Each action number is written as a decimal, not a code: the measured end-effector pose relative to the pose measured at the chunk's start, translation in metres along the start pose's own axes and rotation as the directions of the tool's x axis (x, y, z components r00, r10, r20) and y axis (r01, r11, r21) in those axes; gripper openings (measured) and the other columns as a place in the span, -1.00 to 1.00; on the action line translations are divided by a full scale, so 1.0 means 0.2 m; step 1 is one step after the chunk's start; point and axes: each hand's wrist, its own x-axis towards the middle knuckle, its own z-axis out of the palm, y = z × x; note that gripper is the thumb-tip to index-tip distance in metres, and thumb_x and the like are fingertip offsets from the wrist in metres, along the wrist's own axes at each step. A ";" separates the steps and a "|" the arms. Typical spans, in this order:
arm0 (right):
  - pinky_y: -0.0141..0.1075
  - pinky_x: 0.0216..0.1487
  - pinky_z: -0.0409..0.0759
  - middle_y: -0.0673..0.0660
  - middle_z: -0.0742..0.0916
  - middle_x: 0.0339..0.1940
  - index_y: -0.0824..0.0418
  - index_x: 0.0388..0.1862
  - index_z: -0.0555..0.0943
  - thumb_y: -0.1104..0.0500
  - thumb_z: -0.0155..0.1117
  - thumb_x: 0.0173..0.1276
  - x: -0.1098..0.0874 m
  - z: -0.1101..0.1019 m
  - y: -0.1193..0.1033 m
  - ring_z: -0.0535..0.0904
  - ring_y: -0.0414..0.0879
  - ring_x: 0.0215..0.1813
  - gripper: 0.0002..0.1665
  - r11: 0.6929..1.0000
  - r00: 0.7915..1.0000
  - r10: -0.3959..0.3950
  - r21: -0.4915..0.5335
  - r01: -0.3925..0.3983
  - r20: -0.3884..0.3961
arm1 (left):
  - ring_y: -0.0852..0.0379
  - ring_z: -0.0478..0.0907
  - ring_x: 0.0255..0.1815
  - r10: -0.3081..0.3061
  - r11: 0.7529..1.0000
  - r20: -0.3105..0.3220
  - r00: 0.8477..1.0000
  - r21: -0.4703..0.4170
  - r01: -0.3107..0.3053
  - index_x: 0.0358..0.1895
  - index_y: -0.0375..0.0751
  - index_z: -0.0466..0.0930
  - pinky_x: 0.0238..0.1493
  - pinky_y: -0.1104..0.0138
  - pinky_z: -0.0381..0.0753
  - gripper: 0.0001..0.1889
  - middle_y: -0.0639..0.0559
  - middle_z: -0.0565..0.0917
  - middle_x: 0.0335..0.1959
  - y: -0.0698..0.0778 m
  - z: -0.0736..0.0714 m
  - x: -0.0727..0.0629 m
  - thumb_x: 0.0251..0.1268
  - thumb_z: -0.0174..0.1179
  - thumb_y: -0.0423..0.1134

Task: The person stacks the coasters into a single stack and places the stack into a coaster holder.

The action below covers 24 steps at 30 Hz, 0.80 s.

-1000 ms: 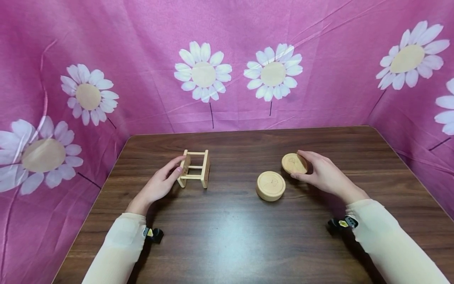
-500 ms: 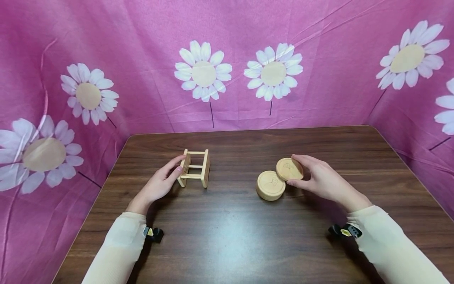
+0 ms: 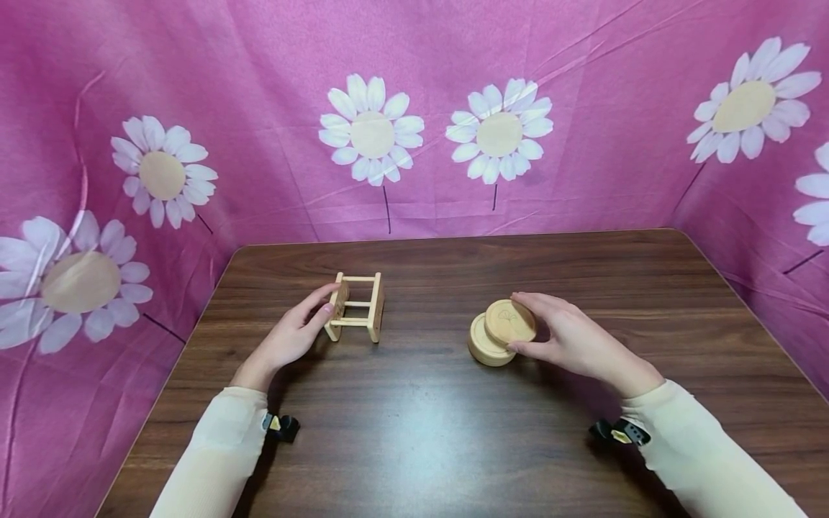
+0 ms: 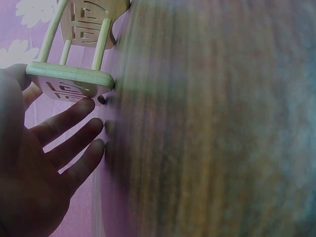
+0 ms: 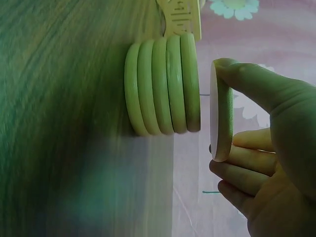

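Observation:
My left hand (image 3: 291, 342) holds the left side panel of a small wooden coaster rack (image 3: 375, 311), thumb and fingers at that panel. In the left wrist view the rack (image 4: 69, 74) shows carved panels joined by rods, with several fingers spread below. My right hand (image 3: 579, 342) pinches a round wooden coaster (image 3: 509, 321), engraved with a leaf, between thumb and fingers. It overlaps a stack of coasters (image 3: 486, 351) in the head view. From the right wrist, a narrow gap shows between the held coaster (image 5: 223, 113) and the stack's top (image 5: 190, 84).
The dark wood-grain table (image 3: 414, 417) bears the rack on the left and the stack right of centre. A pink cloth (image 3: 427, 43) printed with white daisies hangs behind and at both sides. Each wrist wears a black camera (image 3: 285, 429).
My right hand has carried its coaster left and nearer to me, from behind and right of the stack to over it. The left hand and rack stay put.

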 end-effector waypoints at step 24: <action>0.26 0.41 0.57 0.48 0.69 0.35 0.52 0.41 0.54 0.08 0.69 0.26 0.02 0.11 -0.05 0.63 0.38 0.38 -0.11 0.998 0.998 -0.057 -0.019 0.057 -0.004 | -0.27 0.50 0.48 0.005 1.000 -0.010 1.000 0.007 -0.005 0.66 -0.04 0.34 0.54 -0.24 0.36 -0.50 -0.31 0.54 0.52 0.00 0.00 0.00 0.80 -0.03 -0.15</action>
